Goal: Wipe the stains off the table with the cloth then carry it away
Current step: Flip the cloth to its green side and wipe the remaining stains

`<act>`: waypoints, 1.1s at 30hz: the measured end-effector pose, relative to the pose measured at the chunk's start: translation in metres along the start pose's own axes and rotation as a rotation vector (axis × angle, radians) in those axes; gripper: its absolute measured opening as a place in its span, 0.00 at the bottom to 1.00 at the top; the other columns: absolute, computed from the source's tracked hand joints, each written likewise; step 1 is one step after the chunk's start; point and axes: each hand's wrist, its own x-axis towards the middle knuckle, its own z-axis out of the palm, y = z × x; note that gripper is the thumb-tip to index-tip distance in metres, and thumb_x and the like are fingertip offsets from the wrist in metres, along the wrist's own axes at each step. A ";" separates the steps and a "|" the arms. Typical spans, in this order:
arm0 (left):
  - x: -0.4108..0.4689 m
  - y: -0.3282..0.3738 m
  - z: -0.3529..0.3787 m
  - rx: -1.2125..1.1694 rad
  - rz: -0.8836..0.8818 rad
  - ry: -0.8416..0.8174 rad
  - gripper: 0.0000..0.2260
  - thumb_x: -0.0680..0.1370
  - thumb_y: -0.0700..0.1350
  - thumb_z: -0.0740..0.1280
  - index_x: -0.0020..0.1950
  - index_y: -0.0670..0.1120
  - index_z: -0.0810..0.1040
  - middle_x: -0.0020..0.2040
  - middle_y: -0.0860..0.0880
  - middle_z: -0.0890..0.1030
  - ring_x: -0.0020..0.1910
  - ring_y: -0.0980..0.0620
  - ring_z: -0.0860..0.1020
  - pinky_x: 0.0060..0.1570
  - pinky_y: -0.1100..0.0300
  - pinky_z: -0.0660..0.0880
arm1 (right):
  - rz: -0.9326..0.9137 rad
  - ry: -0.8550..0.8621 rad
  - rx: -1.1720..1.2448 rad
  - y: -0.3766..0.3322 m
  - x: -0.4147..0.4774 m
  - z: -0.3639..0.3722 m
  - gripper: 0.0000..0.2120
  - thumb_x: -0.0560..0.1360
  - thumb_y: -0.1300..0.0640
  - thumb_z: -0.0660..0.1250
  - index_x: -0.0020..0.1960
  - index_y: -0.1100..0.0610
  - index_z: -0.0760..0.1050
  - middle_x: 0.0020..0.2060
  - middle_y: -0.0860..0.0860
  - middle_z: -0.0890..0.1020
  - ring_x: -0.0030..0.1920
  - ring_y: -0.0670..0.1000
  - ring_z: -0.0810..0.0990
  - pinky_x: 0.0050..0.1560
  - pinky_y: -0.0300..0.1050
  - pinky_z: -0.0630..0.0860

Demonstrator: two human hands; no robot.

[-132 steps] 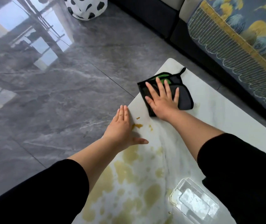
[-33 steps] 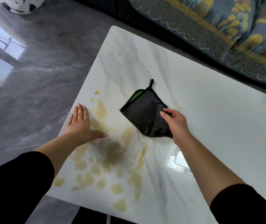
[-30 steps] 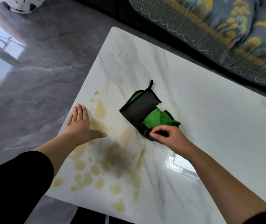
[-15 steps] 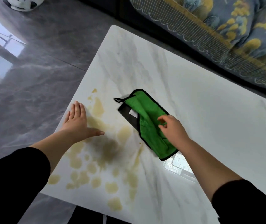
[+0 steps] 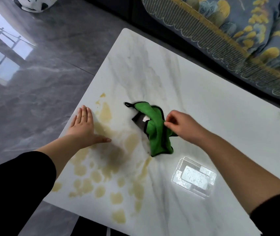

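A green cloth (image 5: 156, 132) with black trim and a black hanging loop lies bunched on the white marble table (image 5: 212, 103). My right hand (image 5: 182, 124) pinches its upper right edge between thumb and fingers, lifting a fold. Yellow-brown stains (image 5: 105, 166) spread over the table's left part, from near the left edge down to the near edge. My left hand (image 5: 83, 127) rests flat on the table at the left edge, fingers together and thumb out, beside the stains.
A bright rectangular reflection of light (image 5: 193, 177) sits on the tabletop under my right forearm. A sofa with a blue and yellow patterned cover (image 5: 229, 34) runs along the far side. Glossy grey floor (image 5: 30, 74) lies to the left, with a black-and-white spotted object (image 5: 33, 3).
My right hand has unfolded the cloth from dark side up to green side up and now gathers it into a bunch. My left hand has stayed flat at the table's edge.
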 end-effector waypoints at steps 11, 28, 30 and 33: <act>0.000 0.000 0.001 -0.022 -0.008 0.019 0.67 0.57 0.81 0.58 0.76 0.39 0.31 0.77 0.41 0.31 0.76 0.46 0.31 0.74 0.54 0.35 | 0.166 0.063 0.019 -0.035 -0.026 -0.078 0.13 0.74 0.62 0.69 0.59 0.56 0.79 0.51 0.51 0.82 0.52 0.49 0.79 0.53 0.41 0.73; 0.001 -0.002 0.006 -0.006 0.011 0.067 0.66 0.59 0.80 0.59 0.76 0.38 0.32 0.77 0.40 0.33 0.76 0.46 0.33 0.74 0.53 0.35 | -0.105 0.327 -0.070 -0.065 0.008 -0.068 0.06 0.77 0.54 0.66 0.51 0.53 0.80 0.43 0.48 0.80 0.43 0.46 0.75 0.41 0.32 0.66; 0.002 -0.003 0.007 0.007 0.012 0.072 0.66 0.60 0.79 0.60 0.76 0.38 0.32 0.77 0.40 0.33 0.76 0.45 0.33 0.74 0.53 0.36 | -0.157 0.381 -0.069 -0.073 0.013 -0.082 0.06 0.77 0.54 0.66 0.51 0.54 0.80 0.40 0.44 0.78 0.39 0.40 0.74 0.38 0.27 0.65; 0.001 -0.003 0.007 0.007 0.016 0.065 0.65 0.61 0.79 0.61 0.76 0.38 0.32 0.77 0.40 0.33 0.76 0.46 0.33 0.75 0.53 0.37 | -0.294 0.437 0.057 -0.084 -0.003 -0.098 0.03 0.75 0.52 0.67 0.48 0.47 0.79 0.35 0.36 0.77 0.34 0.34 0.74 0.34 0.24 0.66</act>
